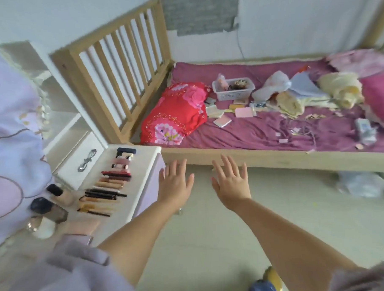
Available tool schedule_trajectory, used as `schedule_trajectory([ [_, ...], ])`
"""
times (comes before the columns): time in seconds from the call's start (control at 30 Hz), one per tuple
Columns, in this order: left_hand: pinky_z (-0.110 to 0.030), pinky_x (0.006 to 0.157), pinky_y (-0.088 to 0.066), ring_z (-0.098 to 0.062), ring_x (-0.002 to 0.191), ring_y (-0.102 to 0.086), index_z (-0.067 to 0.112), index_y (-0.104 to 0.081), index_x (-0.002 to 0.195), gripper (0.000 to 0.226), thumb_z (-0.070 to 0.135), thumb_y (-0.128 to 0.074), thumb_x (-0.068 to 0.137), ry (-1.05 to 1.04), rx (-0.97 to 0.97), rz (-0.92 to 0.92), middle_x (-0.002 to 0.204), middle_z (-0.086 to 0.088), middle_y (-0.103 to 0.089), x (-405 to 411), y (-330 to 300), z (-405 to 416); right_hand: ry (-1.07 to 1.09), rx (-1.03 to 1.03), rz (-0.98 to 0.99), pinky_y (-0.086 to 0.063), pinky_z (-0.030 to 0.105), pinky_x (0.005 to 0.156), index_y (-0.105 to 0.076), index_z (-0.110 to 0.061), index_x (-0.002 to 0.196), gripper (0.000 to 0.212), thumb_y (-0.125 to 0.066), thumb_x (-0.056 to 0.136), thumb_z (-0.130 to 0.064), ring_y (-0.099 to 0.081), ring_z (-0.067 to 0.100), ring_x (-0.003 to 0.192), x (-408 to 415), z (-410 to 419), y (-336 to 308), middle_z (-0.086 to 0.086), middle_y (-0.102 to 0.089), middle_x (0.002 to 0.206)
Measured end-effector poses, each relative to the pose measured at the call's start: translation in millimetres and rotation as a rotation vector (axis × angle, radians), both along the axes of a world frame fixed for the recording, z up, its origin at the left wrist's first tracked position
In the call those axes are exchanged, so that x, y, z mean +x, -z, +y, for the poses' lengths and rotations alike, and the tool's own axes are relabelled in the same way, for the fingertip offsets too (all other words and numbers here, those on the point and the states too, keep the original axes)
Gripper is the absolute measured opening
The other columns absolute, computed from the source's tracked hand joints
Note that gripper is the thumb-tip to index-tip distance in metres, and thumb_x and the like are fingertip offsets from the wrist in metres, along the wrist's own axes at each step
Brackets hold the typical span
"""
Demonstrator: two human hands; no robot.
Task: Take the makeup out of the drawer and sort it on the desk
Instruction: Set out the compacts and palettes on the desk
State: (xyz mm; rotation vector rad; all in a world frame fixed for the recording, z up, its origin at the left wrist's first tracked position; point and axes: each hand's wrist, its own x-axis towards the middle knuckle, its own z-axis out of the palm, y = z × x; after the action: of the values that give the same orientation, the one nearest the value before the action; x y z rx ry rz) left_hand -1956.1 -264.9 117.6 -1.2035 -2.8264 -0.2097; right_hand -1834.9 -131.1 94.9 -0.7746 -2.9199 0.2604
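Neither grip is holding anything: the left hand (174,183) and the right hand (231,181) are both reaching forward, palms down, fingers straight and spread, hovering over the floor (213,243) in front of the bed frame. The left hand is hanging just beside the right edge of the tabletop, the right hand well clear of it.

A wooden bed (275,159) is filling most of the view, its purple sheet (263,131) carrying a red flowered pillow (176,115), a white basket (233,89), scattered cards and a heap of pale clothes (305,94). A slatted headboard (121,67) is standing at its left end.

A white tabletop (143,160) is sitting against the bed's left corner. The makeup (110,184) is lying on it in a neat column: dark and pink tubes at the far end, beige sticks in the middle, black pencils and thin brushes nearer. Left of the column, two dark-capped bottles (55,202) are standing beside a round pale compact (44,228), and a flat pink palette (80,227) is lying at the near end. A silvery hair clip (87,159) is resting on the white drawer unit behind.
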Motion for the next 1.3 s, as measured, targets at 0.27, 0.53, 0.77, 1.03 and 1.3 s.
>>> schedule_trajectory([
  [0.27,-0.041,0.113,-0.016,-0.023,0.140,-0.018,0.017,-0.014,0.149,0.060,0.046,-0.027,0.098,0.459,-0.133,-0.087,0.152,-0.006,-0.022,142.6,26.5,60.5,0.473,-0.049,-0.123,0.007,0.055,0.115,0.000,-0.031,0.150,0.059,-0.014,0.097,-0.053,0.009,0.021,0.146,207.3,-6.3,19.9,0.001,0.005,0.160],
  [0.53,-0.044,0.115,-0.010,-0.021,0.141,-0.016,0.019,-0.012,0.149,0.059,0.046,-0.025,0.098,0.882,-0.194,-0.102,0.154,-0.005,-0.019,368.0,35.9,118.4,0.955,-0.129,-0.135,0.012,0.054,0.113,0.001,-0.032,0.150,0.059,-0.014,0.097,-0.053,0.010,0.019,0.146,447.2,-41.3,31.8,0.000,0.007,0.160],
  [0.77,-0.044,0.115,-0.003,-0.020,0.142,-0.010,0.021,-0.009,0.149,0.059,0.046,-0.025,0.098,1.197,-0.244,-0.113,0.155,-0.002,-0.012,609.4,55.9,113.9,1.249,-0.201,-0.152,0.011,0.053,0.113,0.003,-0.034,0.150,0.058,-0.012,0.097,-0.053,0.012,0.019,0.146,671.9,-91.8,46.0,-0.001,0.008,0.159],
  [1.03,-0.045,0.116,0.001,-0.018,0.143,-0.006,0.022,-0.006,0.149,0.058,0.045,-0.023,0.099,1.442,-0.277,-0.126,0.155,-0.001,-0.010,806.3,57.0,120.7,1.527,-0.231,-0.097,0.009,0.051,0.113,-0.001,-0.034,0.150,0.056,-0.016,0.098,-0.050,0.008,0.016,0.146,842.6,-131.4,47.4,-0.002,0.004,0.160],
  [1.3,-0.046,0.116,0.001,-0.019,0.143,-0.006,0.023,-0.004,0.149,0.059,0.046,-0.022,0.098,1.547,-0.289,-0.108,0.155,-0.002,-0.010,927.7,70.0,180.4,1.618,-0.227,-0.044,0.010,0.050,0.113,-0.002,-0.034,0.150,0.056,-0.016,0.098,-0.050,0.007,0.015,0.146,947.8,-81.0,52.1,-0.002,0.002,0.159],
])
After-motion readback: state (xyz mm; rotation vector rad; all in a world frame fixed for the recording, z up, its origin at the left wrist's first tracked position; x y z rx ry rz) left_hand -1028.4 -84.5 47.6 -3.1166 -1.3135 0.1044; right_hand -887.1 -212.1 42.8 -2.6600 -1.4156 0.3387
